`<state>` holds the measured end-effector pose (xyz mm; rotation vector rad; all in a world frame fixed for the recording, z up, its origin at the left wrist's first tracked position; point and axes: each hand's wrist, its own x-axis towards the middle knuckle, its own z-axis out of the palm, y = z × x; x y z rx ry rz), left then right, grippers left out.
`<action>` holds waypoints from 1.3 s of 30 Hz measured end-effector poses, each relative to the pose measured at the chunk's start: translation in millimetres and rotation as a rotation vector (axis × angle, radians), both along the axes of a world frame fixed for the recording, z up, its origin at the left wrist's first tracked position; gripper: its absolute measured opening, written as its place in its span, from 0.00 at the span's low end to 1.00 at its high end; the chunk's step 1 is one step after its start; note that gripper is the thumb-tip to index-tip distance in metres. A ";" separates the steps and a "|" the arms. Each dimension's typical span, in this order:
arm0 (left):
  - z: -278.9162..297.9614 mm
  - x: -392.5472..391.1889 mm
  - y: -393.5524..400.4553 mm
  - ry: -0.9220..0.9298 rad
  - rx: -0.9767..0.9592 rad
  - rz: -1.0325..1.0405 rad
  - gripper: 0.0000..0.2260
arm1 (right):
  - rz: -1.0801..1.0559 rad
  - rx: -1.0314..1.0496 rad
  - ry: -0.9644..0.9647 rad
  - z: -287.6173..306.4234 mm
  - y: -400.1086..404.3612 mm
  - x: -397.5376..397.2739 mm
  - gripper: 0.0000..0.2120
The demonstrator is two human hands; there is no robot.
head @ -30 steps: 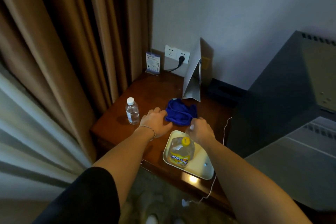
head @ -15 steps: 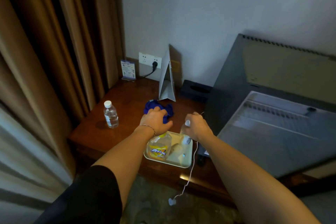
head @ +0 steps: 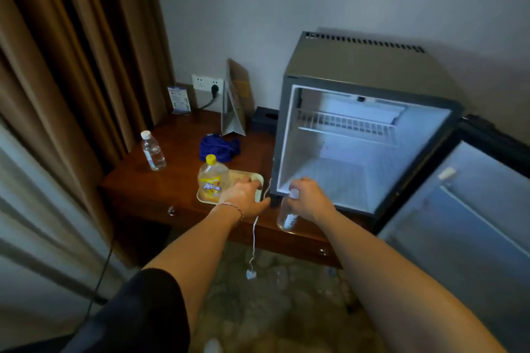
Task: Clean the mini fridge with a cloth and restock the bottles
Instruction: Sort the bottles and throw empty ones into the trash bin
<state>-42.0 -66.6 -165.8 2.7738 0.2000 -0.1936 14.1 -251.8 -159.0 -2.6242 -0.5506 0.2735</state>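
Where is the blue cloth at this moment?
The blue cloth lies bunched on the wooden table, left of the open mini fridge, between the folded card and the yellow-capped bottle.

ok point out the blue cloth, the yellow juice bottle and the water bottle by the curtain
blue cloth (head: pixel 219 147), head view, middle of the crumpled fabric
yellow juice bottle (head: pixel 211 182), head view, on its body just above the label
water bottle (head: pixel 153 152), head view, clear body below the white cap

Wooden table (head: pixel 183 180) — fridge (head: pixel 370 71), tray (head: pixel 256 178), cloth (head: pixel 219 146), bottle (head: pixel 153 152)
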 end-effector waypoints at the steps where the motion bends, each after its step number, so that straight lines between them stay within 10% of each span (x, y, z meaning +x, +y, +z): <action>1: 0.6 -9.8 -16.8 0.007 0.009 -0.027 0.24 | -0.022 -0.012 0.010 -0.2 -19.8 -12.1 0.11; 27: -2.9 -213.2 -489.5 -0.003 -0.066 -0.894 0.22 | -0.855 -0.149 0.097 11.8 -470.4 -365.0 0.14; 39: -26.5 -184.1 -691.7 0.127 -0.101 -0.738 0.25 | -0.781 -0.143 0.085 -6.7 -682.0 -341.7 0.15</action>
